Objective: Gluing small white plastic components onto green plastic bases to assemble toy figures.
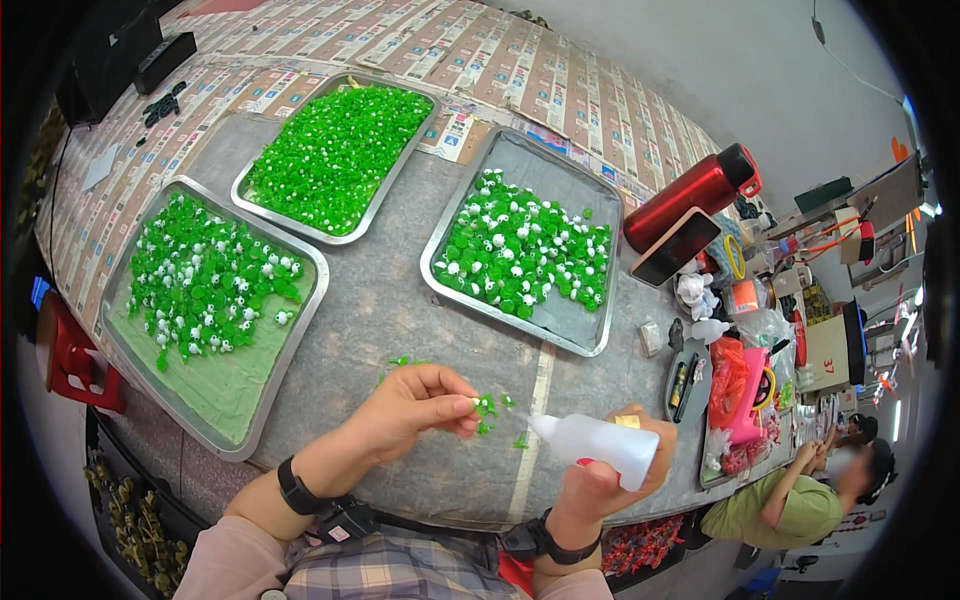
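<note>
My left hand (405, 412) is closed, thumb and forefinger pinching a small green plastic piece (486, 404) above the grey table cover. In my right hand (592, 488) is a white squeeze bottle (596, 444), tilted with its narrow nozzle pointing left toward the pinched piece, apart from it. A few loose green pieces (521, 441) lie under and beside my hands. Beyond my hands, a metal tray (570, 336) holds green pieces with white balls marked with black dots. A second tray (225, 405) at the left holds similar ones on a green lining.
A third tray (338, 238), at the back, is heaped with small green pieces. To the right stand a red thermos (685, 198), a leaning phone (676, 247), a grey dish (688, 385) with pens, and a pink container (745, 395). Another person (780, 505) sits further right.
</note>
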The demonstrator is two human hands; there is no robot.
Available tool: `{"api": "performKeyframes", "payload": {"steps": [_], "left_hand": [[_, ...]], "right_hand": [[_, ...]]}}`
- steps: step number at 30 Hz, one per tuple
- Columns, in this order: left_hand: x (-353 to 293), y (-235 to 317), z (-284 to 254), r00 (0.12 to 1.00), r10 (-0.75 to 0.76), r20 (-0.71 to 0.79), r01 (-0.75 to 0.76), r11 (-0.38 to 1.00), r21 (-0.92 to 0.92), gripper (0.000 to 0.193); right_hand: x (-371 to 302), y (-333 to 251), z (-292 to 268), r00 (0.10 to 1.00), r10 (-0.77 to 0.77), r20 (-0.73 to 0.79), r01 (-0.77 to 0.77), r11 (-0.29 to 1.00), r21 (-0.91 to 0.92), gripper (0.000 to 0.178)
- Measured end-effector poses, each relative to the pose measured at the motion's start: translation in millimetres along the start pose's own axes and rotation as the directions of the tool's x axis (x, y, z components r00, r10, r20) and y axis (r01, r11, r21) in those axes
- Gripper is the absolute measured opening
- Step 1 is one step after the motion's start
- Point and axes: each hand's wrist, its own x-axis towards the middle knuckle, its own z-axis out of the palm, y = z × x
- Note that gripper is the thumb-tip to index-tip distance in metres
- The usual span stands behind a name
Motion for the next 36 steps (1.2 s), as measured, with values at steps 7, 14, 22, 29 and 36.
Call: {"api": "performKeyframes", "payload": {"steps": [7,14,22,29,36], "left_hand": [[-0.6,-5.0,3.2,0.963,0.269,-0.021,-0.253,0.926,0.28,0.009],[-0.7,-7.3,0.8,0.949,0.315,0.007,-0.301,0.899,0.317,0.01],[0.2,-8.8,2.1,0.94,0.34,0.003,-0.324,0.892,0.314,0.01],[0.5,-5.0,2.6,0.96,0.274,-0.059,-0.255,0.941,0.223,0.01],[0.6,-4.5,6.5,0.971,0.222,-0.094,-0.204,0.964,0.17,0.01]], "right_hand": [[2.4,-8.5,10.9,0.991,0.112,-0.069,-0.119,0.988,-0.099,0.065],[-0.9,-2.9,11.9,0.995,0.081,-0.056,-0.09,0.98,-0.175,0.067],[9.8,15.0,-17.8,0.964,0.188,-0.19,-0.181,0.982,0.052,0.051],[16.3,94.4,-68.9,0.833,0.554,-0.017,-0.552,0.832,0.055,0.033],[-1.7,127.3,-98.0,0.973,0.116,-0.2,-0.221,0.726,-0.651,0.04]]}}
